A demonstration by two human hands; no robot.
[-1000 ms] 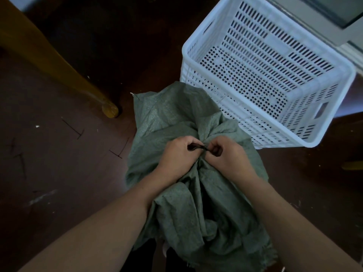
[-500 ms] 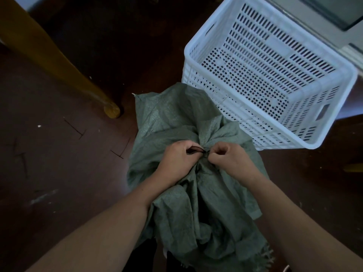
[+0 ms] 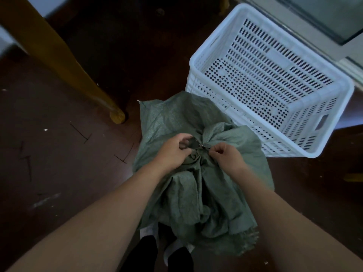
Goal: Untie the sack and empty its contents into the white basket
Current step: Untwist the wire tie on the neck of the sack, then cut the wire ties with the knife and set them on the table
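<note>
One green sack point(image 3: 196, 193) is recorded standing on the dark floor point(image 3: 68, 173), directly in front of the person and just beside the near wall of the white basket point(image 3: 314, 104). Whether cloth and plastic touch cannot be told.

The neck is gathered into a bunch and bound by a thin tie point(image 3: 198, 147), which is not yet undone. Both hands are placed at it.
- Left hand point(image 3: 172, 152): the fingers point(image 3: 182, 137) are curled and appear pinched on the tie's loop. Some blur is noted, so the exact hold is uncertain.
- Right hand point(image 3: 227, 158): thumb and forefinger are pressed together on the tie's other end, and the remaining fingers point(image 3: 216, 149) are curled in.

Handling (judged): the woven cloth is taken to be soft, limp and creased, and the folds are expected to slump once the tie is freed. The contents are hidden, so the weight cannot be told. For untying, hold is best taken at the tie ends. For emptying, it is best taken low on the sack, with the mouth laid over the basket's rim.

Nothing is seen inside the basket. A yellow wooden leg point(image 3: 64, 61) is noted to the left, and dark shoes point(image 3: 145, 250) below the sack.
</note>
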